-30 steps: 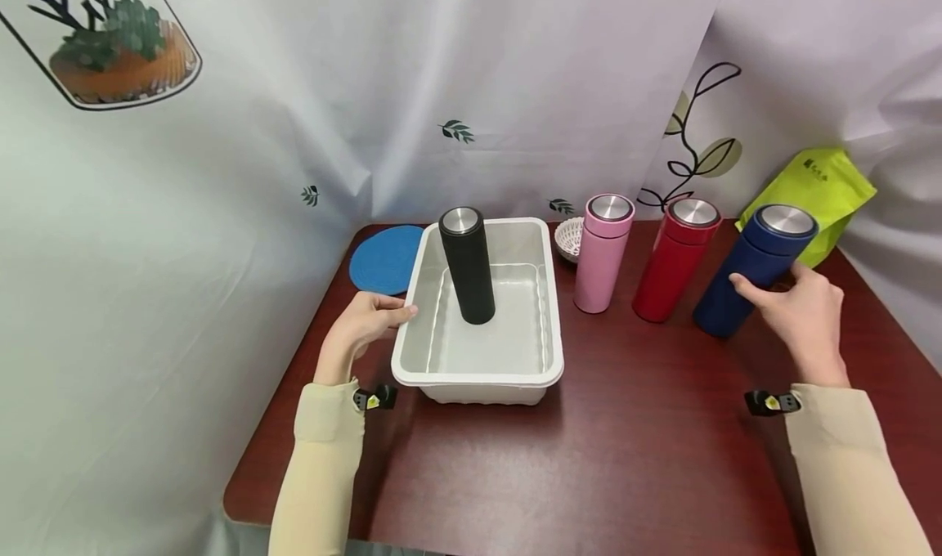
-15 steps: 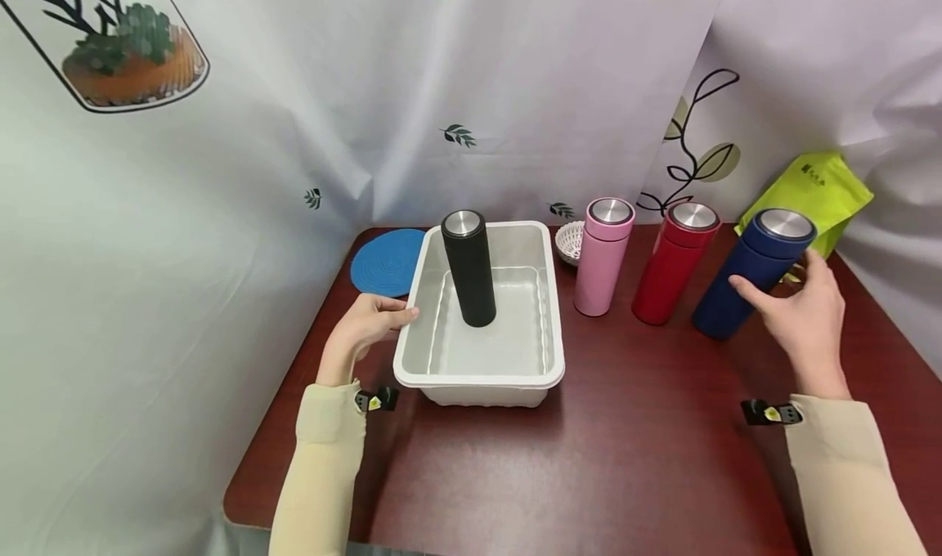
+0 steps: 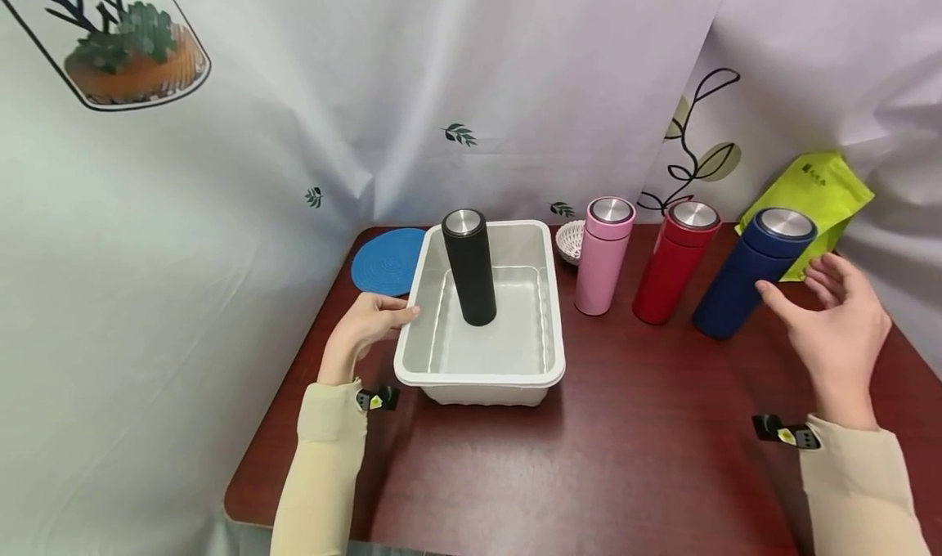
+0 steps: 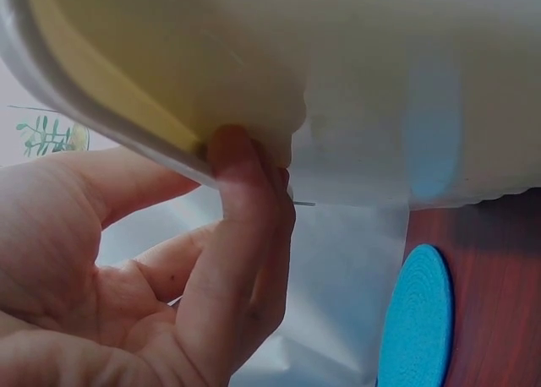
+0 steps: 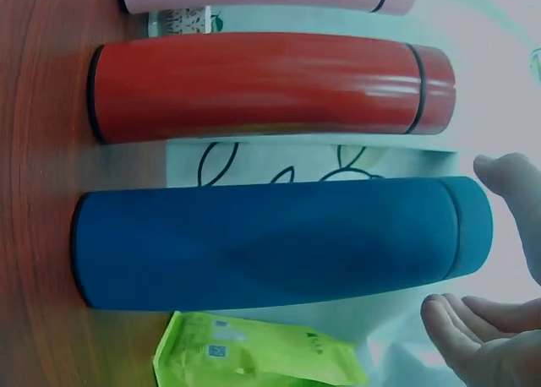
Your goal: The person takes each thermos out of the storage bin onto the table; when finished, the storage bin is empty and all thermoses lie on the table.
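Observation:
A black bottle (image 3: pixel 469 270) stands upright inside the white tray (image 3: pixel 478 376). My left hand (image 3: pixel 383 315) grips the tray's left rim, thumb on top; in the left wrist view its fingers (image 4: pixel 245 209) curl under the rim of the tray (image 4: pixel 380 83). To the right of the tray stand a pink bottle (image 3: pixel 602 257), a red bottle (image 3: pixel 673 266) and a dark blue bottle (image 3: pixel 746 278). My right hand (image 3: pixel 791 286) hovers just right of the blue bottle, fingers spread, not touching it. The right wrist view shows the blue bottle (image 5: pixel 279 243) with my fingers (image 5: pixel 473 328) apart from it.
A blue round mat (image 3: pixel 386 260) lies behind the tray's left corner. A small white basket (image 3: pixel 568 239) sits behind the pink bottle. A green bag (image 3: pixel 817 192) leans against the curtain at the back right. The dark red table (image 3: pixel 625 458) extends toward me.
My right hand has let go of the blue bottle and drawn back to the right with fingers spread. The left hand and the tray have stayed put.

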A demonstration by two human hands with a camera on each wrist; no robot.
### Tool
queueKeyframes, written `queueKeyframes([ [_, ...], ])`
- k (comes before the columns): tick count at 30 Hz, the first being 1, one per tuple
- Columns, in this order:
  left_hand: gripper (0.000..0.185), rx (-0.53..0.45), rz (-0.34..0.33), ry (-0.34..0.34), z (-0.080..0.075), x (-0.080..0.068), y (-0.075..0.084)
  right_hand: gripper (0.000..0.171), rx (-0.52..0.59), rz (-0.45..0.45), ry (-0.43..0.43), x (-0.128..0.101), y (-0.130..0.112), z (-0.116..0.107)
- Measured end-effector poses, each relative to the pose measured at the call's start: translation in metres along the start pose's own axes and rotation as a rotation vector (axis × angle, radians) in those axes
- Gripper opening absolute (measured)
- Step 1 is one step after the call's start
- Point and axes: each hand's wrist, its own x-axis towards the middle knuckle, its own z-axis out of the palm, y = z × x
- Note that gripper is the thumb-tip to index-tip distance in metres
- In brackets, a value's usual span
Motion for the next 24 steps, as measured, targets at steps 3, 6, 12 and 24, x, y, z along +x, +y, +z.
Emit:
queueKeyframes([
  [3, 0.044, 0.003, 0.0, 0.001, 0.0, -0.001, 0.001, 0.066, 0.092, -0.018, 0.044, -0.005, -0.004, -0.001],
  [6, 0.045, 0.01, -0.002, 0.003, 0.0, -0.001, 0.001, 0.061, 0.151, -0.052, 0.06, -0.01, -0.008, 0.0],
  [12, 0.044, 0.017, -0.008, 0.011, 0.001, 0.0, 0.001, 0.055, 0.226, -0.13, 0.01, -0.018, -0.018, 0.012],
  [24, 0.045, 0.018, -0.01, 0.012, 0.002, -0.001, 0.001, 0.05, 0.224, -0.16, -0.113, -0.033, -0.042, 0.038],
])
